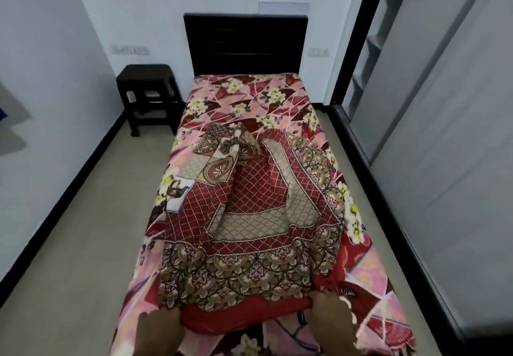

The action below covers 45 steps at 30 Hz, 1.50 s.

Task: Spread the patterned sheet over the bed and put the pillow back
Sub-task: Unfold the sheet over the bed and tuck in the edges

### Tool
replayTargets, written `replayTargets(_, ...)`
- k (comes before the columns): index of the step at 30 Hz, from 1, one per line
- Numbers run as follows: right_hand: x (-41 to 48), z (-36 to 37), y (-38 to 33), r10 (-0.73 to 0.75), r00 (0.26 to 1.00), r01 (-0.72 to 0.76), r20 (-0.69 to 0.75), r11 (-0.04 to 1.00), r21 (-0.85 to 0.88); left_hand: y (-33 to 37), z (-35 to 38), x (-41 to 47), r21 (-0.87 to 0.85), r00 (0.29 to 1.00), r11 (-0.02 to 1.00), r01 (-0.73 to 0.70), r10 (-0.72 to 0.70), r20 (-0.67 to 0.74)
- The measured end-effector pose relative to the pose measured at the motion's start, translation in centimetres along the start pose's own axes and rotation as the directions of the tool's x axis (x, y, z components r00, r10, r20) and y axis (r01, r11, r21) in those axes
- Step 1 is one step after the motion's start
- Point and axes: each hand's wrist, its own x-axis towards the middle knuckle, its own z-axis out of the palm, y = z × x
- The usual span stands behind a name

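red-and-beige cotton, the patterned sheet with its diamond lattice and scalloped floral border (249, 216) lay bunched and partly folded over the near and middle part of the narrow bed with a pink floral cover (244, 97), its far corner twisted into a heap left of centre. the left hand (158, 328) gripped the near red hem at its left end, fingers closed on the cloth; the right hand (333, 319) pinched the same hem near its right end. spreading looked barely begun: the far third of the bed, up to the dark wooden headboard (245, 41), was uncovered, and the folds needed pulling flat. no pillow was in view, so that step seemed wholly left. a dark wooden stool (147, 94) stood at the far left.
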Motion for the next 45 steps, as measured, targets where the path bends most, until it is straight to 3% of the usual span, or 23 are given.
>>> replayTargets(4,-2.1,4.1,2.4,-0.019,0.993,0.017,0.12,1.0,0.012,-1.1,6.9,0.3,-0.026,0.971,0.999,0.024,-0.017,0.238)
replayTargets(7,-2.4,6.7,4.0,-0.031,0.978,0.041,0.204,0.998,-0.045,-0.9,9.6,0.3,-0.115,0.997,0.993,-0.01,0.018,0.071)
replayTargets(10,-1.8,8.9,4.9,-0.062,0.96,0.066,0.272,0.998,-0.005,1.9,6.4,-1.6,0.122,0.999,0.992,-0.025,0.02,0.041)
replayTargets(12,-1.2,10.4,5.2,-0.076,0.943,0.08,0.324,0.997,0.001,2.1,7.8,-1.5,0.176,0.999,0.984,-0.028,0.035,-0.035)
replayTargets(17,0.2,13.5,5.9,-0.136,0.879,0.136,0.457,0.99,0.031,4.8,10.0,-0.3,0.205,0.982,0.979,0.009,-0.047,0.184)
replayTargets(19,0.4,12.9,5.9,-0.144,0.932,0.129,0.333,0.989,0.068,8.3,8.8,0.1,0.131,0.987,0.991,-0.035,0.014,0.161)
replayTargets(22,2.1,12.3,6.4,-0.005,1.0,0.001,0.023,0.98,0.199,14.9,7.3,2.4,-0.023,0.978,0.98,-0.196,0.197,0.063)
replayTargets(25,5.6,11.9,8.4,0.264,0.953,-0.188,-0.147,0.898,0.397,20.4,6.3,5.3,-0.184,0.95,0.932,-0.313,0.308,-0.052)
replayTargets(28,9.2,12.3,12.3,0.459,0.882,-0.328,-0.11,0.764,0.555,23.7,6.5,7.4,-0.246,0.924,0.891,-0.382,0.365,-0.113)
replayTargets(30,11.2,12.7,14.6,0.437,0.897,-0.355,-0.061,0.797,0.489,24.7,7.8,8.8,-0.279,0.914,0.871,-0.405,0.391,-0.104)
replayTargets(33,13.5,13.4,15.8,0.293,0.956,-0.277,-0.017,0.921,0.276,24.9,10.9,10.4,-0.293,0.921,0.878,-0.379,0.388,-0.03)
replayTargets(38,17.5,14.3,13.8,0.178,0.979,-0.177,-0.099,0.984,0.018,25.0,14.6,12.3,-0.344,0.943,0.892,-0.292,0.328,0.05)
replayTargets(43,18.6,15.2,12.4,0.228,0.894,-0.172,-0.386,0.97,0.174,25.5,14.2,14.0,-0.331,0.923,0.909,-0.252,0.329,0.2)
replayTargets(45,18.0,15.4,13.2,0.217,0.87,-0.163,-0.443,0.974,0.157,25.6,13.9,14.3,-0.32,0.921,0.917,-0.239,0.319,0.224)
